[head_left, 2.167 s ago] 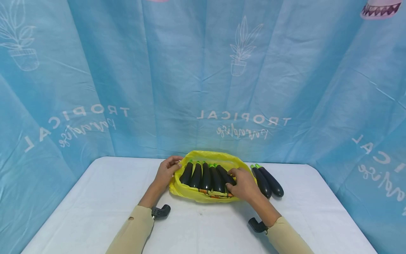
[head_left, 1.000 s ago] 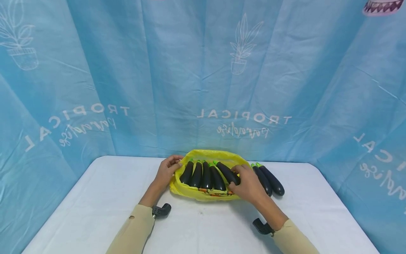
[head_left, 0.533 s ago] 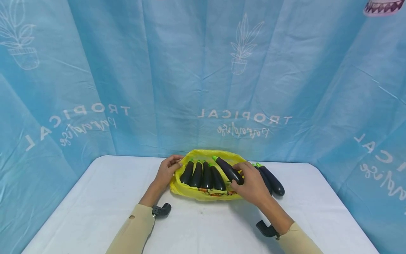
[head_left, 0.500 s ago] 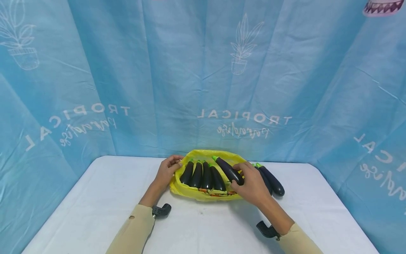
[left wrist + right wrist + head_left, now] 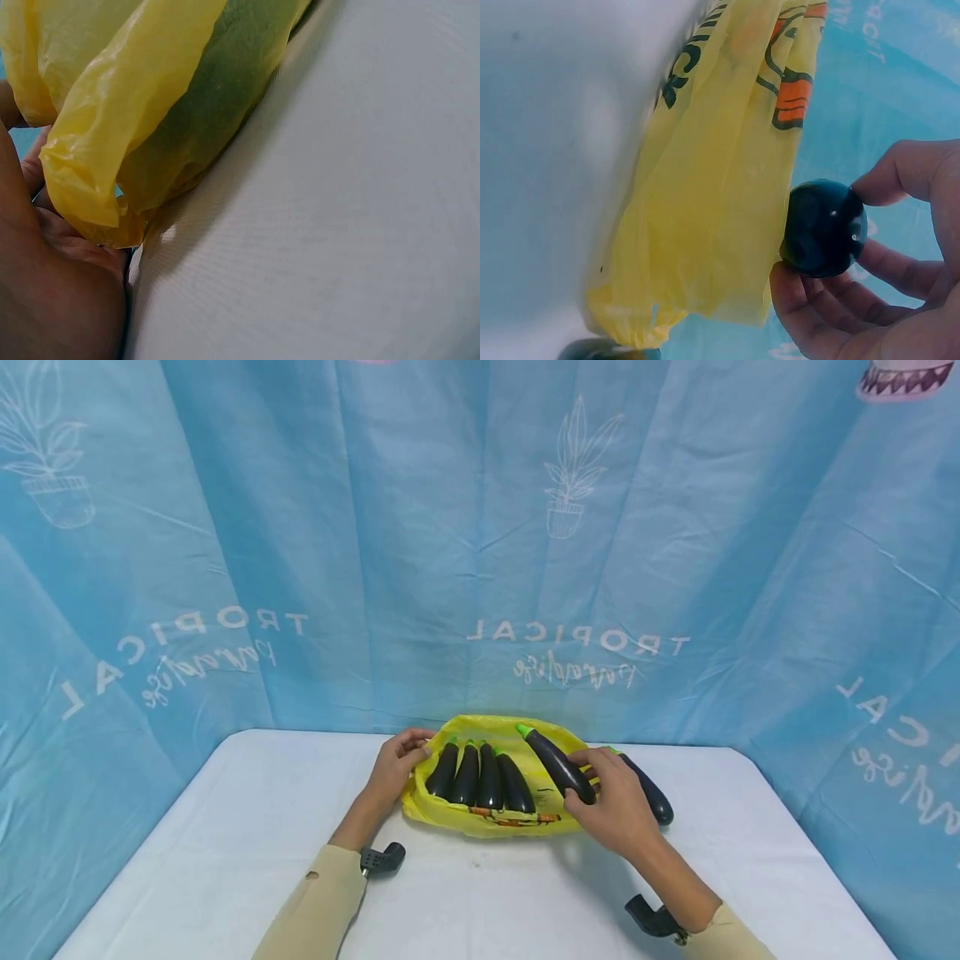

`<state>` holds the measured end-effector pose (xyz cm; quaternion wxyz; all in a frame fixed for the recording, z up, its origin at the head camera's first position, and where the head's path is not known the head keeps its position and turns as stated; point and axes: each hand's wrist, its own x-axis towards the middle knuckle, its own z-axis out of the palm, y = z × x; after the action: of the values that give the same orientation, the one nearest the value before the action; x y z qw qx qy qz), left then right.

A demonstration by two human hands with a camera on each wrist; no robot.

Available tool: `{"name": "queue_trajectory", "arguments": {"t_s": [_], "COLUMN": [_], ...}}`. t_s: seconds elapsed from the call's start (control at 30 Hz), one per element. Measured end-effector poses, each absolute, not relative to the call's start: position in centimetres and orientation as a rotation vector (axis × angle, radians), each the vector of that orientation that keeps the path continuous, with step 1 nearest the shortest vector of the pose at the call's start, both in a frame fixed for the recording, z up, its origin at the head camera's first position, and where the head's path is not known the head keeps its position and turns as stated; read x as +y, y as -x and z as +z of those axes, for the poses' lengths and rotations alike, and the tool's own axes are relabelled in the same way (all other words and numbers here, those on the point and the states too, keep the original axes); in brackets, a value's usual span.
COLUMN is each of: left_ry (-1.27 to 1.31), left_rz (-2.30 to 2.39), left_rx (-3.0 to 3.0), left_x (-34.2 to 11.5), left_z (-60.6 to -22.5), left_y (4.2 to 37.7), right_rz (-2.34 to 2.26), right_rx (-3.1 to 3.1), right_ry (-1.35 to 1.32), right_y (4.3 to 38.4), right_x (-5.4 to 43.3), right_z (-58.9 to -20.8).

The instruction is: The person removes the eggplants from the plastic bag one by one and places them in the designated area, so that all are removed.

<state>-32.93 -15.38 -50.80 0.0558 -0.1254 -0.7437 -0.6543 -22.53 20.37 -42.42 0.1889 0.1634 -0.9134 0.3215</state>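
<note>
A yellow plastic bag [image 5: 480, 823] lies mouth open at the back of the table, with several dark eggplants [image 5: 490, 777] side by side inside, green stems pointing away. My left hand [image 5: 390, 768] holds the bag's left rim, its thumb on the near side and the fingers beyond; the left wrist view shows the yellow film [image 5: 127, 112] between them. Over the bag's right part, my right hand [image 5: 615, 797] grips one eggplant [image 5: 555, 762] by its thick end, thumb on one side and fingers on the other. The right wrist view shows that rounded end [image 5: 825, 229] beside the bag wall.
Right of the bag, an eggplant [image 5: 651, 789] lies on the white-covered table [image 5: 465, 902], partly behind my right hand. A blue printed curtain [image 5: 420, 568] hangs close behind the table's back edge and along both sides.
My right hand has lifted one eggplant out of the row in the bag and moved it up and to the right. My left hand has stayed at the bag's left rim.
</note>
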Motion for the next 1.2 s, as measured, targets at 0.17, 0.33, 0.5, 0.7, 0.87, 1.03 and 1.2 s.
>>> {"name": "queue_trajectory", "arguments": {"t_s": [0.17,0.33,0.5,0.7,0.87,1.03,1.2], "left_ry": [0.366,0.368,0.351,0.339,0.325,0.321,0.324], "left_rz": [-1.981,-1.965,-1.968,-1.969,-1.949,-1.938,-1.937], "left_rx": [-2.259,-2.266,-2.269,-2.272,-2.286,-2.296,-2.292], "left_x": [-15.3,-15.3,-15.3,-15.2,-15.2,-15.2,-15.2], "left_z": [-50.7,-50.8,-50.8,-50.8,-50.8,-50.8,-50.8], "left_y": [32.8,32.8,32.8,32.8,32.9,32.9,33.0], "right_rz": [0.890,0.850,0.869,0.859,0.845,0.838,0.843], "right_rx": [-2.549,-2.556,-2.567,-2.570,-2.579,-2.589,-2.592], "right_ry": [-0.458,-0.430,-0.397,-0.364,-0.326,-0.273,-0.237], "right_y": [22.0,21.6,21.4,21.3,21.1,20.9,21.1], "right_x": [21.2,22.0,23.0,24.4,25.5,26.5,27.6], "right_z": [-42.5,-42.5,-42.5,-42.8,-42.6,-42.4,-42.0]}}
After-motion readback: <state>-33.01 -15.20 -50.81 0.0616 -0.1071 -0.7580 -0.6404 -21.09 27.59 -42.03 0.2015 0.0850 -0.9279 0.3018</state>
